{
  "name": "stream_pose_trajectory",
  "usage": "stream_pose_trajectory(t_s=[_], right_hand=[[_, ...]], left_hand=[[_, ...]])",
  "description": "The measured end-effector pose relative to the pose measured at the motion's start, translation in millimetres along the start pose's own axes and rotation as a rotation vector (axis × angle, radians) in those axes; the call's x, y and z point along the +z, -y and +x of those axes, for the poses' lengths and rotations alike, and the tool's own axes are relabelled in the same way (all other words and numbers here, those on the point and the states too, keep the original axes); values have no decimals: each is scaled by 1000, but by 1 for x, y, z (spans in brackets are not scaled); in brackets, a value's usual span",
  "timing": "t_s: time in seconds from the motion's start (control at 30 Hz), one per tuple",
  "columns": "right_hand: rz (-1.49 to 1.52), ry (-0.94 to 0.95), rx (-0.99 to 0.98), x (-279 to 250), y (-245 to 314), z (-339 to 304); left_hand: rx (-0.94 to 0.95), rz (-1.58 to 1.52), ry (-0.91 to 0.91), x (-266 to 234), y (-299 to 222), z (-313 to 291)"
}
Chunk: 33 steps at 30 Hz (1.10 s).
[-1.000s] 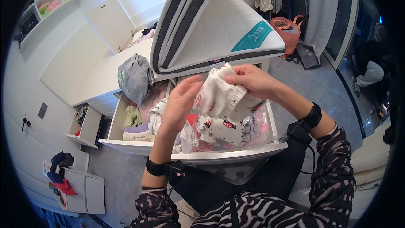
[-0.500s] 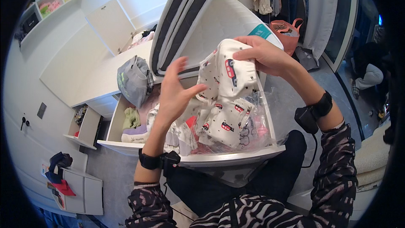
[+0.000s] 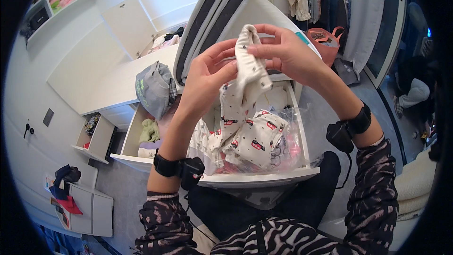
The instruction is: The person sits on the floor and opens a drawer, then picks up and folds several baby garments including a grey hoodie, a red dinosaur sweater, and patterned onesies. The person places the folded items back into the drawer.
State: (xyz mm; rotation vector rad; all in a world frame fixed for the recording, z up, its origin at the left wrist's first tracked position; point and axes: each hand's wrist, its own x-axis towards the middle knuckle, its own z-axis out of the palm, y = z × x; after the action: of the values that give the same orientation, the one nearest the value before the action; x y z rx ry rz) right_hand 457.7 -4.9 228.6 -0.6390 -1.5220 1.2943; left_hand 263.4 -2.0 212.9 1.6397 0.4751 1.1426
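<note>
Above an open drawer, both hands hold a white child's garment printed with small dark marks. My left hand has its thumb and fingers closed on the left edge of the cloth. On the other side, my right hand pinches its upper part between thumb and fingers. White cloth with red cars lies in the drawer below; whether it joins the held piece I cannot tell. Clear plastic wrapping and other folded clothes surround it.
A grey bag stands on the white surface left of the drawer, near green cloth. Behind, a mattress leans upright. Hanging clothes and a coral tote bag are at the far right.
My left hand has moved up and right from beside the garment and now grips it. The held part is raised and gathered into a narrower shape; my right hand keeps hold.
</note>
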Motion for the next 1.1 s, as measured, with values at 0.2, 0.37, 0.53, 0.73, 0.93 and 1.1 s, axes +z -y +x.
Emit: stream_pose_trajectory(t_s=[0.2,0.37,0.53,0.73,0.93,1.1], right_hand=[[-172,0,-39,4,12,18],[-529,64,-196,-5,33,38],[-1084,-7,-484,-10,56,69],[-1417,-166,-587,14,81,116],[-1333,-227,-342,36,130,147],[-1337,-89,-267,54,170,140]], left_hand=[[190,281,-43,3,-10,1],[34,190,-290,-41,-36,25],[79,217,-207,-69,-69,56],[151,411,-183,-75,-97,83],[264,275,-320,-111,-106,111],[239,138,-375,-123,-107,121]])
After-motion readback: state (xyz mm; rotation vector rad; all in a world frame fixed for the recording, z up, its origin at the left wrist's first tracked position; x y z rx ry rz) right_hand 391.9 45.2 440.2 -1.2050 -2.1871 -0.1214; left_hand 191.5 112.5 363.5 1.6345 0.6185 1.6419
